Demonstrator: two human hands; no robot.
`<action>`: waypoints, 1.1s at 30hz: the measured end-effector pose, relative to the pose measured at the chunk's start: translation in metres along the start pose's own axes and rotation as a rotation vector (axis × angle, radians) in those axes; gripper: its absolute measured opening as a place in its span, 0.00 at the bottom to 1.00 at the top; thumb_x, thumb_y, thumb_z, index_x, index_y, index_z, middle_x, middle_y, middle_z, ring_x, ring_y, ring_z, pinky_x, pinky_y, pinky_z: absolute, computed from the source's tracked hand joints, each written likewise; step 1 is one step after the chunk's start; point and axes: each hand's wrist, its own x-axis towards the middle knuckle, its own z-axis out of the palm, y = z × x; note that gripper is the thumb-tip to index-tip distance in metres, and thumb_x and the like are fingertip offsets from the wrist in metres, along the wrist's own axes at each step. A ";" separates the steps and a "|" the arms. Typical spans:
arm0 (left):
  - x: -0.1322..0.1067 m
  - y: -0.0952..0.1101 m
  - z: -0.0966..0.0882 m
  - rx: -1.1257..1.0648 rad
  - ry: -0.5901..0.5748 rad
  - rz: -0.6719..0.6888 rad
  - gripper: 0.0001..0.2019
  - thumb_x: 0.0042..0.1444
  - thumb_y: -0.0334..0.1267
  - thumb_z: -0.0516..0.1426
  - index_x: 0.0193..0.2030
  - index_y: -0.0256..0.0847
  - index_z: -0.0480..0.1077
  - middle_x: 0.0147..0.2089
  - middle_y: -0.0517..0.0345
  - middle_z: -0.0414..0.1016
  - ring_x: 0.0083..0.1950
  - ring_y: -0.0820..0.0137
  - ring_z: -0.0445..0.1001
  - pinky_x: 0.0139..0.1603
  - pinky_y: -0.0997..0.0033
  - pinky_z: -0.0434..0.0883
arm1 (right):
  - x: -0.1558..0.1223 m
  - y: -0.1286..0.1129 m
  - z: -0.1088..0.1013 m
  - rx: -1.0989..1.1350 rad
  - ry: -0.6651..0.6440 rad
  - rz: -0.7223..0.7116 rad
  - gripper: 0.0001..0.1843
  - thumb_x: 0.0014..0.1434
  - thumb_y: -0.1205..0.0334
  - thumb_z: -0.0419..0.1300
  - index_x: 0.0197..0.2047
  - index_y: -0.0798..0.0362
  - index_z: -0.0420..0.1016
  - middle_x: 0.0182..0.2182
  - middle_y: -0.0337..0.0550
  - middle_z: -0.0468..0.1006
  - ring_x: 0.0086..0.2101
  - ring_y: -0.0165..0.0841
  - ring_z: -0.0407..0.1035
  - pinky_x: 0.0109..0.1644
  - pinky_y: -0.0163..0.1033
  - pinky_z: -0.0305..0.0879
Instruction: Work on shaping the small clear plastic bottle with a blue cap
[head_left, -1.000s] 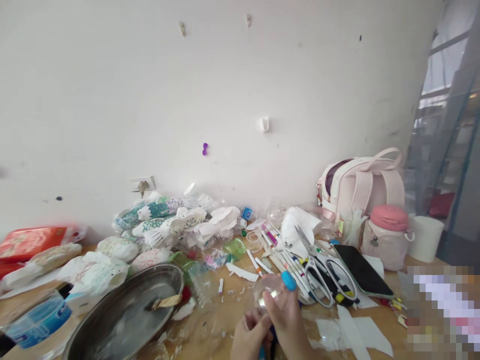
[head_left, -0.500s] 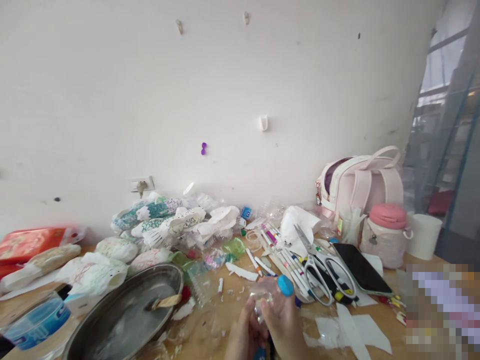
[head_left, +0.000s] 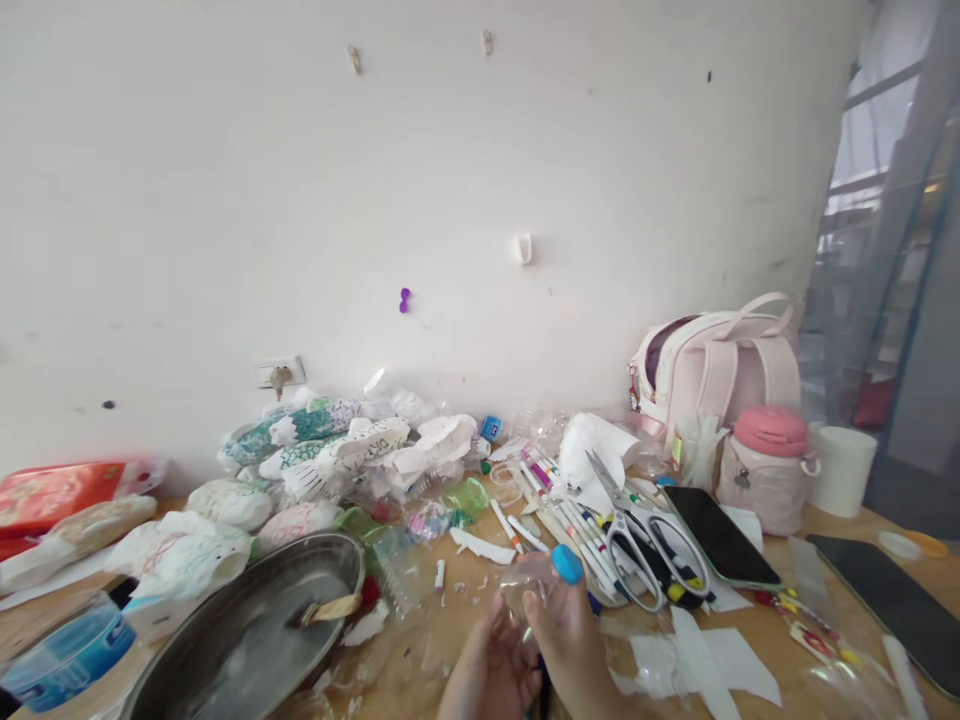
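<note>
At the bottom centre, my left hand (head_left: 486, 662) and my right hand (head_left: 571, 650) are closed round a clear plastic bottle (head_left: 519, 590). Its blue cap (head_left: 568, 565) sticks out above my right fingers. Part of the bottle is hidden by my fingers and palms. Something dark and blue shows below my hands, too covered to name. Just right of my right hand lie large grey-handled scissors (head_left: 630, 540) on a heap of markers (head_left: 581, 530).
A metal basin (head_left: 247, 640) with water and a wooden-handled brush (head_left: 330, 608) stands left. Behind it lie paper-covered bottle shapes (head_left: 322, 440). On the right are a phone (head_left: 720, 535), a backpack (head_left: 720, 370), a pink-lidded jar (head_left: 766, 470), a white cup (head_left: 844, 470) and paper scraps (head_left: 712, 660).
The view has shifted slightly. My hands have moved a little, and more of the clear bottle shows above my fingers. Both hands keep hold of it.
</note>
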 end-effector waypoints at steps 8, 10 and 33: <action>0.004 0.000 -0.004 0.117 -0.052 0.078 0.22 0.42 0.53 0.66 0.39 0.39 0.78 0.27 0.60 0.78 0.25 0.76 0.72 0.25 0.81 0.67 | 0.001 -0.010 -0.003 0.019 -0.083 0.043 0.25 0.58 0.50 0.59 0.56 0.47 0.59 0.46 0.49 0.74 0.47 0.43 0.70 0.54 0.48 0.65; 0.002 0.002 -0.001 0.132 -0.059 0.107 0.21 0.41 0.53 0.66 0.39 0.41 0.79 0.31 0.59 0.80 0.26 0.76 0.72 0.25 0.80 0.67 | 0.002 -0.015 -0.004 0.018 -0.113 0.033 0.26 0.58 0.49 0.59 0.56 0.47 0.59 0.46 0.48 0.74 0.49 0.43 0.68 0.56 0.48 0.63; 0.004 0.002 0.000 0.088 -0.029 0.074 0.22 0.36 0.55 0.68 0.34 0.40 0.79 0.21 0.62 0.76 0.21 0.77 0.70 0.23 0.80 0.67 | 0.007 -0.027 -0.008 0.001 -0.122 0.068 0.28 0.59 0.40 0.53 0.55 0.51 0.65 0.48 0.49 0.75 0.51 0.40 0.68 0.58 0.41 0.62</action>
